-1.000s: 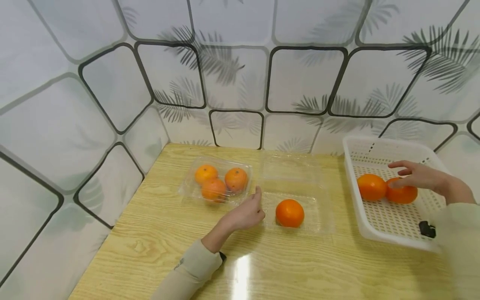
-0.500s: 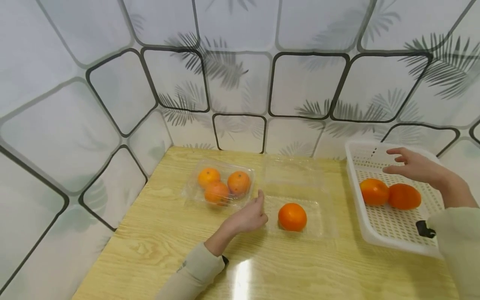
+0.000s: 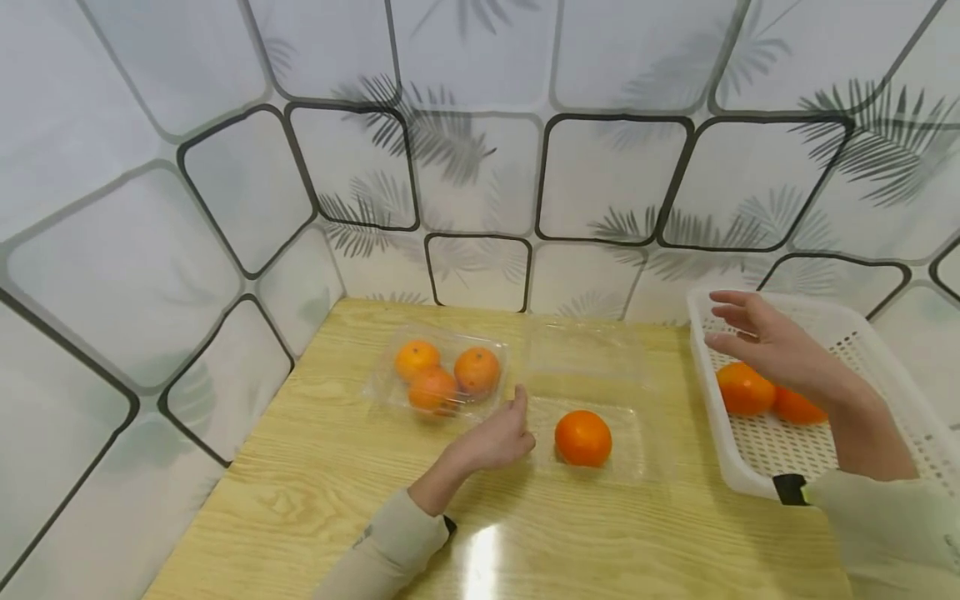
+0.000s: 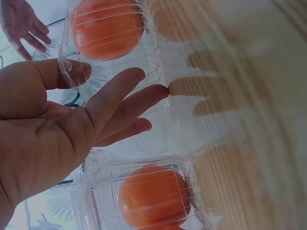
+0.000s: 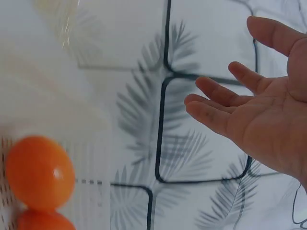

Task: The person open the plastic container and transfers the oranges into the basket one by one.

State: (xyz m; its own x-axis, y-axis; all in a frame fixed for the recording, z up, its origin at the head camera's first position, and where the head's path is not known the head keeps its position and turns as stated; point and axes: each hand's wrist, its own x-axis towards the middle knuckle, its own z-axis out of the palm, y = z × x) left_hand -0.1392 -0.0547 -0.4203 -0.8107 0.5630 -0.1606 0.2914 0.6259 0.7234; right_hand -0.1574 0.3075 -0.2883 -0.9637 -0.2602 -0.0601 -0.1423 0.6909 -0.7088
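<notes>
At my far left, a clear lidded plastic box (image 3: 459,337) is sitting on the pale yellow wood-grain table (image 3: 600,542), its lid seemingly closed over three round orange fruits (image 3: 432,390). My left hand (image 3: 495,437) is keeping its place between that box and a clear hinged plastic tray (image 3: 626,437) lying open. I am not visibly pinching anything with it: my fingers are extending, slightly apart, while my thumb is crossing the tray's clear edge; whether it is pressing there I cannot tell. One bright, smooth orange fruit (image 3: 583,438) is resting in the tray's near half, the other half lying back toward the wall.

Farther right, a white perforated plastic basket (image 3: 787,450) is holding two glossy orange fruits (image 3: 744,388) side by side, the right one partly hidden behind my right hand (image 3: 772,342). That hand is what is changing: a second ago it was over the right-hand fruit, and now it is hanging farther left, above the basket, fingers spread and holding nothing. So, in my judgement, the packing is standing no further along: both fruits are remaining in the basket. No brand or label is showing; the marks on my cream left sleeve (image 3: 397,533) are staying unreadable.
</notes>
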